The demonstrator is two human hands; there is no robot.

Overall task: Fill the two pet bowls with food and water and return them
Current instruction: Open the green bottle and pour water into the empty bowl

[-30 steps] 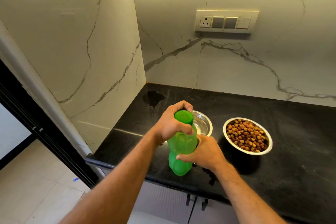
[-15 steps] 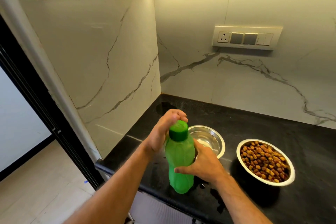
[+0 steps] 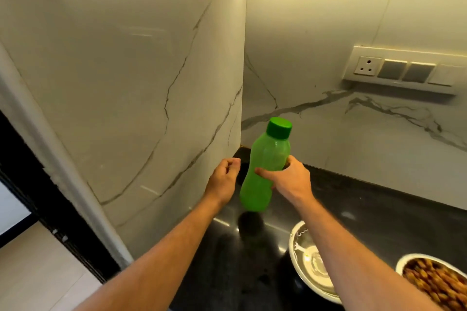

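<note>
Capped green bottle held above the bench corner

The translucent green plastic bottle (image 3: 265, 166) with its darker green screw cap (image 3: 279, 128) tilted slightly, lifted off the black stone bench (image 3: 379, 209), the right hand (image 3: 288, 179) wrapped round its waist. Left of the bottle, the left hand (image 3: 223, 179) hung loosely curled, holding nothing. Nearer than the bottle sat the steel bowl of water (image 3: 310, 262); beside it, the steel bowl of brown kibble (image 3: 434, 280).
</note>
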